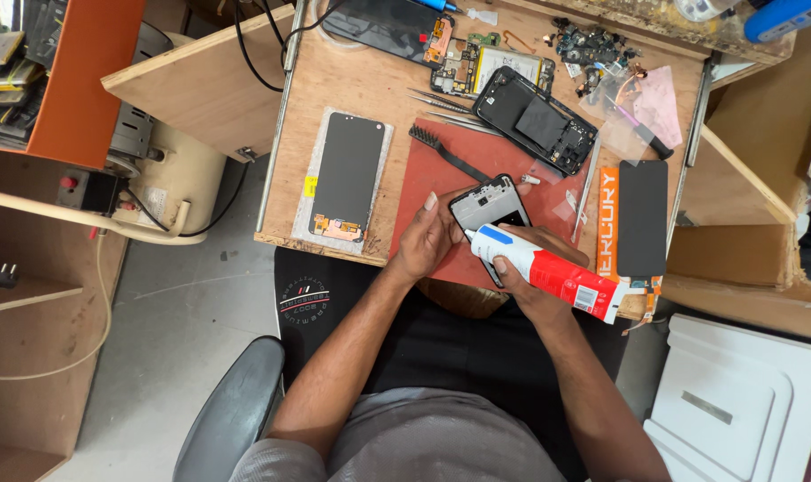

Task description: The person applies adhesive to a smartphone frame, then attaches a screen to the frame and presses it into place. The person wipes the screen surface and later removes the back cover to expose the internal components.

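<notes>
Head | left hand [430,239] grips phone frame [490,207]; right hand [523,268] holds glue tube [548,270]

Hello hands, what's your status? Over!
Left hand steadies grey phone frame. Right hand grips glue tube, nozzle at frame's edge. Black brush lies clear beside.

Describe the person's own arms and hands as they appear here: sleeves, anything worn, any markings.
Both forearms are bare from elbow to wrist. The left hand and right hand wear no gloves; no rings, watch or bracelet show. Short grey sleeves appear at the lower edge. No markings can be made out on the arms.
</notes>
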